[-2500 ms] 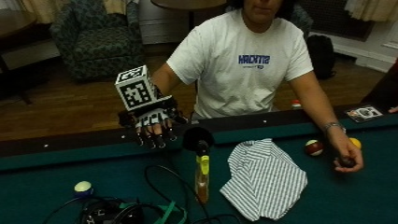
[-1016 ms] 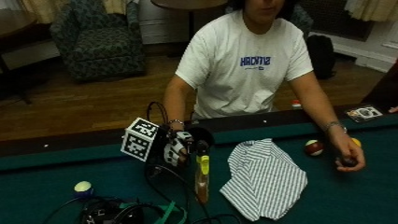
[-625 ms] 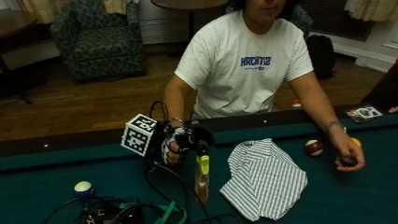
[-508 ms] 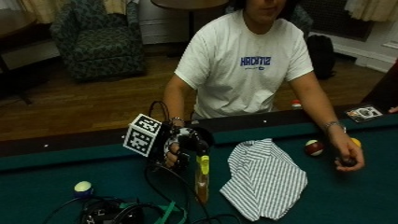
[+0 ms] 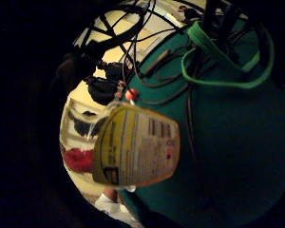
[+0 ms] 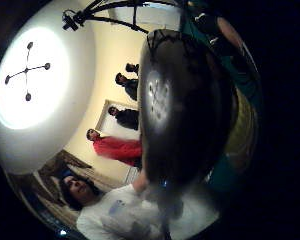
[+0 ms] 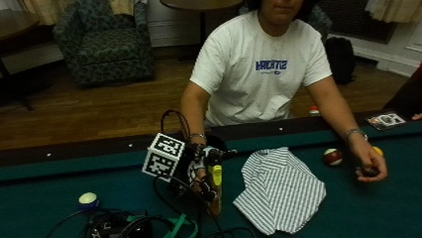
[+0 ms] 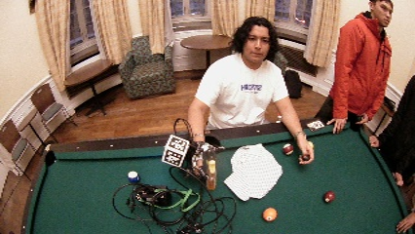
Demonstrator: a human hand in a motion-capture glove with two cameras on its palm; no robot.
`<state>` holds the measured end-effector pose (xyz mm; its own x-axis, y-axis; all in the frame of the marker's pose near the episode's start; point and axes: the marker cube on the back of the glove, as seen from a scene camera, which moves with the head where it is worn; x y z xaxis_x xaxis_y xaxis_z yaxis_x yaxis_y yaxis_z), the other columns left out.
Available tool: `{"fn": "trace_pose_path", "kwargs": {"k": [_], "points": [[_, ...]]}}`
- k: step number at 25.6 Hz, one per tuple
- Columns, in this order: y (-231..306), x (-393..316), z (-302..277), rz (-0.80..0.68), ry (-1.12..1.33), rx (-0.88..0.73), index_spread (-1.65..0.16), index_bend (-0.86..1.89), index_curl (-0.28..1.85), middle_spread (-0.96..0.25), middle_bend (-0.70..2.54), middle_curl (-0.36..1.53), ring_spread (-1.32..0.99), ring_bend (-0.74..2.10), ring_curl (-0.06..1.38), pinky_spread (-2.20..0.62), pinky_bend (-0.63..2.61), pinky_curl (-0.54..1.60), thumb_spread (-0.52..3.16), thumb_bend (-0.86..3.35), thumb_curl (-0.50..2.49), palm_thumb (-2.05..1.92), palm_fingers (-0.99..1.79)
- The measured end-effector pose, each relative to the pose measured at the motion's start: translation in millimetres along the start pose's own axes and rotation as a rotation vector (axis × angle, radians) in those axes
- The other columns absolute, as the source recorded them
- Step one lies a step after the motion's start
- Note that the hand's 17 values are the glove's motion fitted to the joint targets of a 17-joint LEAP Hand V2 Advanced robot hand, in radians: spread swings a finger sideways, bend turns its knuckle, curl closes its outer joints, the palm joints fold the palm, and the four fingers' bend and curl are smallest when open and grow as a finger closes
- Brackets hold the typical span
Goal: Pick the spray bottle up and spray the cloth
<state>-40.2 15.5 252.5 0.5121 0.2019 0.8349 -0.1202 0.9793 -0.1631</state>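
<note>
Black-gloved right hand (image 7: 201, 171): fingers curled round upright yellow-labelled clear spray bottle (image 7: 215, 191). Striped white cloth (image 7: 280, 191) just right, apart. Green felt tabletop (image 7: 53, 178) open leftward; cables (image 7: 141, 225) near edge.

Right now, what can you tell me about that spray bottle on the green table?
The spray bottle stands upright on the pool table, just beside the striped cloth. It has a yellow body with a printed label, seen close in the palm view, and a dark spray head on top. The gloved right hand is closed around its upper part. It looks like plastic.
</note>
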Motion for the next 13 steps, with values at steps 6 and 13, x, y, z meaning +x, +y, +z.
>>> {"fn": "trace_pose_path", "kwargs": {"k": [6,13], "points": [[-20.1,4.4,11.2,0.019,-0.028,0.002,-0.33,0.08,0.31,-0.15,0.37,0.42,-0.2,0.75,0.43,-0.02,0.48,0.39,0.86,-0.05,0.42,0.54,0.69],[-40.0,3.4,18.1,0.132,-0.087,-0.086,-0.29,-0.01,0.22,-0.13,0.28,0.39,-0.21,0.88,0.44,-0.11,0.57,0.4,0.84,-0.04,0.4,0.53,0.92]]}}
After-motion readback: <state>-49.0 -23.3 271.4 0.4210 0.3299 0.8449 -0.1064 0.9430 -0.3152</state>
